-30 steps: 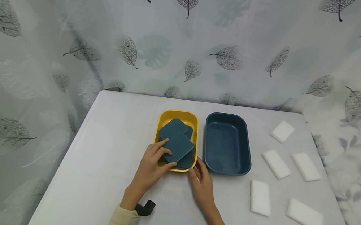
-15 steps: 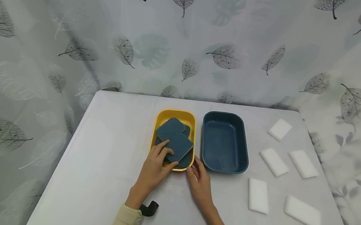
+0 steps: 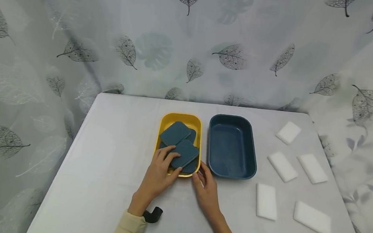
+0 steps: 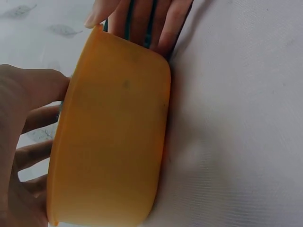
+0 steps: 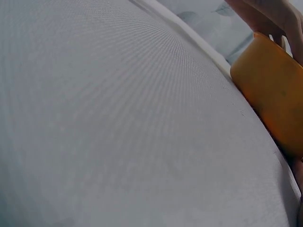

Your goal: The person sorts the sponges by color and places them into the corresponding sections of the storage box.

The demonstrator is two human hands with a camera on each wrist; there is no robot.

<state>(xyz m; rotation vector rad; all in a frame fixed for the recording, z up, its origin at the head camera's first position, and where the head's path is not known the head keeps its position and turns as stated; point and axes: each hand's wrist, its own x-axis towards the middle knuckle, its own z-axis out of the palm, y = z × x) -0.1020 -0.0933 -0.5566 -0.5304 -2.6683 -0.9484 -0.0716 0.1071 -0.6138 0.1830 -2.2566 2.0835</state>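
Several dark blue square pads lie overlapping in a yellow plastic tray (image 3: 191,119). My left hand (image 3: 158,175) reaches over the tray's near edge and pinches the top blue pad (image 3: 186,152) between thumb and fingers. At the near right corner, my right hand (image 3: 207,189) grips the tray, its thumb by the rim and the other fingers along the side. In the left wrist view, the tray's outer wall (image 4: 113,132) fills the middle and hides the pads. The right wrist view has the tray (image 5: 272,85) at its right edge.
A dark blue plastic tray (image 3: 232,147) with nothing in it stands just right of the yellow one. Several white sponge blocks (image 3: 266,201) lie scattered over the right side of the white-covered table (image 3: 113,143). A leaf-print curtain hangs behind.
The top blue pad has turned and shifted slightly toward me under my left hand. My right hand keeps its place on the tray. The head view has shifted a little.
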